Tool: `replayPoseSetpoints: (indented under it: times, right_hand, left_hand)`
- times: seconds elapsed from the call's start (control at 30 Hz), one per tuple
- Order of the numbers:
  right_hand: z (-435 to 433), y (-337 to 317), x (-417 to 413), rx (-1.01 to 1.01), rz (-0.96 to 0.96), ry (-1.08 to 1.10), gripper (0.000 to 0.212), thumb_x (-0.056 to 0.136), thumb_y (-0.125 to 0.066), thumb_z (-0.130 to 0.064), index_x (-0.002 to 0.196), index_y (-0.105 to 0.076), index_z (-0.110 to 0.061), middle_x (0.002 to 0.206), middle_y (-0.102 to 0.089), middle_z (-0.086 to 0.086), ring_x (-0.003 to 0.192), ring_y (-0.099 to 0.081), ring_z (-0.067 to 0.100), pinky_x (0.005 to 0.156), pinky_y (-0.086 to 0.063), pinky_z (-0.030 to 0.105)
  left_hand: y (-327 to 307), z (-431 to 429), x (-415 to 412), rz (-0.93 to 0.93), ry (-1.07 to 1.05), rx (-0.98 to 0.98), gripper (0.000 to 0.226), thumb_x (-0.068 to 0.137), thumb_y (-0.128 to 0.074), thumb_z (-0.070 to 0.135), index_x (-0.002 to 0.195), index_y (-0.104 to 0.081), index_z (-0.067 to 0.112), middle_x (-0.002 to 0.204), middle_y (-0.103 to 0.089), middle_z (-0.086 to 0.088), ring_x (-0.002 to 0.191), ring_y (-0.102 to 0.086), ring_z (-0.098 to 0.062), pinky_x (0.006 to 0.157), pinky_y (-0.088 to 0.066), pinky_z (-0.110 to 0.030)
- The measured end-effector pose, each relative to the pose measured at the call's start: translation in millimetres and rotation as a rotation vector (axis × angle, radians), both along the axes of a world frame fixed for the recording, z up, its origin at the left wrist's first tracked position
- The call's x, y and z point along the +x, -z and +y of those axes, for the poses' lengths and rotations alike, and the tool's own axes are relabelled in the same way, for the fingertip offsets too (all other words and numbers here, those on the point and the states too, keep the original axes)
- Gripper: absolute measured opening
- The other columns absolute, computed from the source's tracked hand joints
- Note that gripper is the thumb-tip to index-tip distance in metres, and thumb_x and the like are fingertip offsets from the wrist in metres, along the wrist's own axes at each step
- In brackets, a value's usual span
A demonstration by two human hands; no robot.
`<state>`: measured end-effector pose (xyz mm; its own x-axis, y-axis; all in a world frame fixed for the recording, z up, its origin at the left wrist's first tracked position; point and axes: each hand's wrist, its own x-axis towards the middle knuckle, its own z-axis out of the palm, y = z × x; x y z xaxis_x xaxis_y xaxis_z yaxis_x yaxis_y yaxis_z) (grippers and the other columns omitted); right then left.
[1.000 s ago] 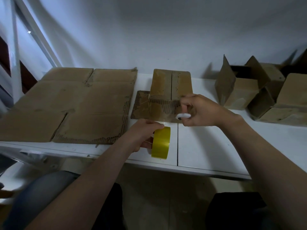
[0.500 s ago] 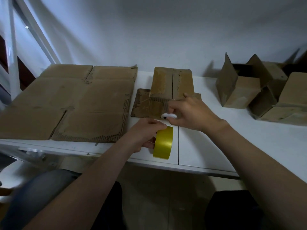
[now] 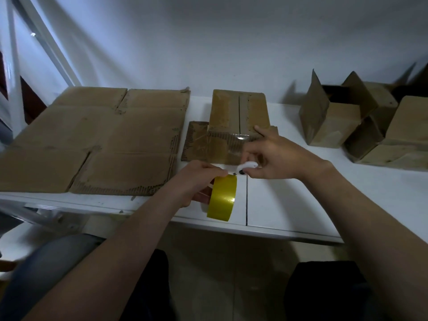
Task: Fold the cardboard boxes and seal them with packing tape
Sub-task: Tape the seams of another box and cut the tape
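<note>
On the left part of the white flat tabletop [image 3: 301,205], lying flat: large brown cardboard sheets [image 3: 92,140]; right of these, mid-table toward the wall, a small brown folded cardboard box [image 3: 238,110]; far right, well apart, a cluster of brown open-flapped cardboard boxes [image 3: 335,126]; before the central box, near the front edge, an upright yellow roll of packing tape [image 3: 222,198] in the left hand [image 3: 194,181]; just behind and right of it, the right hand [image 3: 278,158] with a small white plastic tool [image 3: 246,166].

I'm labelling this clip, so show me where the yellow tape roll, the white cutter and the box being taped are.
yellow tape roll [image 3: 221,200]: head view, on its shiny outer band.
white cutter [image 3: 247,165]: head view, on its white body.
box being taped [image 3: 224,107]: head view, on its left top flap.
</note>
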<state>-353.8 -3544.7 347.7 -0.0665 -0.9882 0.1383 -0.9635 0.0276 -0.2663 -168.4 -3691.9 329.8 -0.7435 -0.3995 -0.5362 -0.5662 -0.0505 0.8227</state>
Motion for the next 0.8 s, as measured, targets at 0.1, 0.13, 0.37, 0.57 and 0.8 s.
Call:
replayPoseSetpoints:
  times: [0.1,0.13,0.37,0.57,0.8]
  right_hand:
    - [12,1,-2,-0.183,0.073,-0.005,0.018,0.086,-0.072,-0.044,0.090,-0.073,-0.026,0.074,-0.056,-0.011,0.082,-0.049,0.005,0.117,-0.030,0.041]
    - [17,2,-1,-0.219,0.081,0.005,0.016,0.087,-0.072,-0.042,0.086,-0.073,-0.026,0.072,-0.054,-0.013,0.081,-0.047,0.007,0.106,-0.036,0.038]
    - [43,25,19,0.002,0.056,0.190,0.014,0.096,-0.064,-0.042,0.106,-0.069,-0.033,0.085,-0.065,-0.012,0.073,-0.058,0.009,0.064,-0.051,0.030]
    - [20,41,35,0.050,0.010,0.262,0.053,0.098,-0.060,-0.050,0.148,-0.044,-0.040,0.086,-0.061,-0.012,0.084,-0.062,0.015,0.071,-0.044,0.027]
    - [-17,46,39,0.228,-0.005,0.141,0.048,0.094,-0.068,-0.041,0.140,-0.056,-0.035,0.114,-0.061,-0.009,0.104,-0.059,0.016,0.074,-0.036,0.025]
  left_hand:
    - [-5,-3,3,0.006,-0.013,-0.036,0.034,0.093,-0.070,0.035,0.121,-0.066,0.017,0.112,-0.068,-0.010,0.094,-0.071,-0.028,0.067,-0.059,-0.036]
    - [-7,-4,4,0.010,-0.021,-0.056,0.033,0.093,-0.070,0.034,0.120,-0.066,0.017,0.111,-0.068,-0.009,0.093,-0.070,-0.028,0.066,-0.059,-0.035]
    - [-19,1,10,0.009,-0.010,-0.134,0.028,0.092,-0.071,0.032,0.117,-0.066,0.018,0.108,-0.067,-0.007,0.090,-0.069,-0.027,0.065,-0.057,-0.035]
    - [-29,7,15,-0.069,0.116,-0.190,0.019,0.093,-0.070,0.032,0.110,-0.067,0.023,0.108,-0.064,-0.007,0.089,-0.067,-0.026,0.063,-0.056,-0.032]
    - [-30,2,25,-0.137,0.165,-0.211,0.023,0.095,-0.067,0.034,0.115,-0.068,0.024,0.109,-0.061,-0.006,0.089,-0.064,-0.023,0.059,-0.052,-0.028]
